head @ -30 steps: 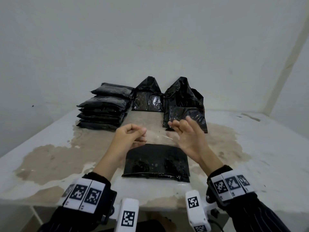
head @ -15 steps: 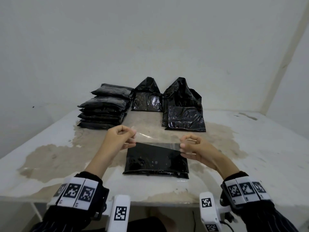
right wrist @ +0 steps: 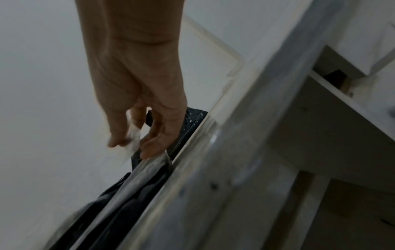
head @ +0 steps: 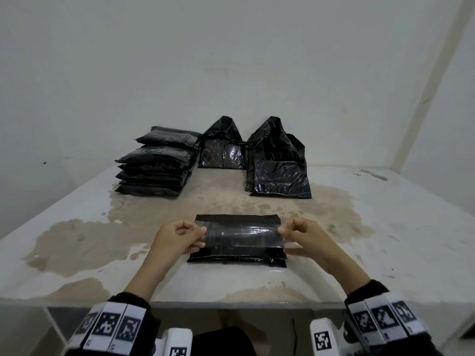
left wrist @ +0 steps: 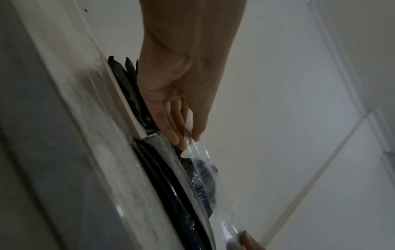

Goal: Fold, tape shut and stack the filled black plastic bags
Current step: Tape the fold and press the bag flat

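A folded, filled black bag (head: 236, 220) lies flat on the white table (head: 385, 240) in front of me. Over it stretches a strip of clear tape (head: 241, 236), held taut between both hands. My left hand (head: 180, 236) pinches the strip's left end, my right hand (head: 300, 237) pinches the right end. In the left wrist view the tape (left wrist: 200, 152) runs from the left hand's fingertips (left wrist: 197, 135) down over the bag (left wrist: 171, 189). The right wrist view shows thumb and fingers (right wrist: 149, 148) pinching the tape end (right wrist: 133, 137) above the bag (right wrist: 128, 194).
A stack of several taped black bags (head: 156, 168) stands at the back left. Unfolded filled bags stand at the back centre (head: 223, 147) and back right (head: 280, 170) against the wall. The table's front edge (head: 231, 301) is near my wrists.
My hands have drawn apart, stretched the tape strip out and lowered it from above the bag's far edge to across the bag.
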